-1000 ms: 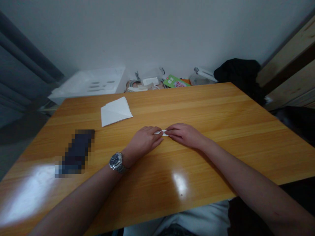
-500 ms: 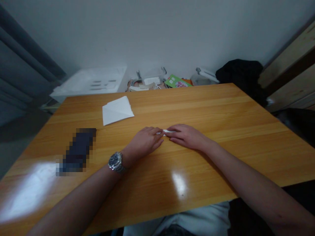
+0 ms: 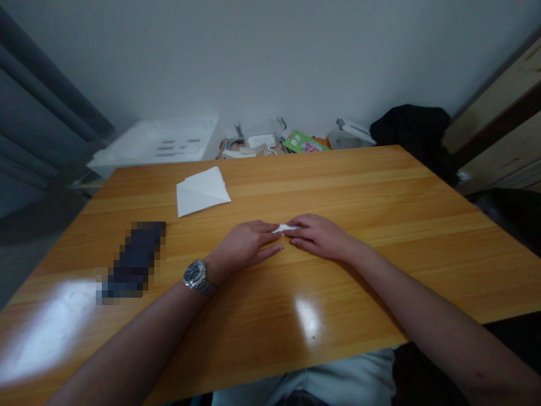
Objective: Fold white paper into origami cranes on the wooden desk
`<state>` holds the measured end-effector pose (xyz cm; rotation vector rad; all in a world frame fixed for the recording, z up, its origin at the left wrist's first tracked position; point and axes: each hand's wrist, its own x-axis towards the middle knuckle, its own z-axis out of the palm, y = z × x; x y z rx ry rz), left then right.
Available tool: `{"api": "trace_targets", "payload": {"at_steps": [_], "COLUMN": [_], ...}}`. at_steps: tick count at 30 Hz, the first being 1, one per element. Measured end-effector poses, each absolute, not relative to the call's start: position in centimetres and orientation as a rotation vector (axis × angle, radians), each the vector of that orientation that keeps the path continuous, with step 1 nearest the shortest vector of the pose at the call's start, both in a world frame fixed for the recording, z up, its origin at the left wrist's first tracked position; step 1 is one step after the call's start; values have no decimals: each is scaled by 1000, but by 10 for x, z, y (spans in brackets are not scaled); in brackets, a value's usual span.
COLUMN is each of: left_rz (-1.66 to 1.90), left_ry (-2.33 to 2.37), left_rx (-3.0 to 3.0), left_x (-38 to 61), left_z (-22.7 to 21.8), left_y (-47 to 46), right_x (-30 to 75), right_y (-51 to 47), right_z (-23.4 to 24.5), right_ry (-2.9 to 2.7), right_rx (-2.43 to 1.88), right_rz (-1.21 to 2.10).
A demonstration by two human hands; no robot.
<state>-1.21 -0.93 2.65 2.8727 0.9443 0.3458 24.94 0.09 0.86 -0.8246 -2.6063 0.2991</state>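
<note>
A small strip of folded white paper [image 3: 284,228] lies on the wooden table, partly hidden under my fingertips. My left hand [image 3: 247,243], with a metal watch [image 3: 196,275] on its wrist, grips the strip's left end with its fingers. Its thumb is stretched out below, apart from the paper. From the other side, my right hand [image 3: 318,235] presses its fingers over the strip's right end. Further off to the left rests a larger white folded sheet [image 3: 202,192], touched by neither hand.
A dark blurred-out flat object [image 3: 137,259] lies on the left of the table [image 3: 359,192]. Beyond the far edge stand a white foam box [image 3: 169,138], a green booklet [image 3: 304,142] and a black cloth-like heap [image 3: 412,127].
My left hand has shifted slightly left, its thumb has spread away from the fingers, and more of the paper strip shows. My right hand stays nearly in place.
</note>
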Motion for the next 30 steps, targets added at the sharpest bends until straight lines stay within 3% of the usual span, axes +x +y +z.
{"api": "trace_targets", "payload": {"at_steps": [30], "left_rz": [302], "left_ry": [885], "left_rx": [2973], "left_x": [-5], "left_z": [33], "left_y": [-9], "right_x": [242], "right_y": [-3], "right_z": [9], "right_ry": [-2633], "right_rx": [-929], "right_rz": [200]}}
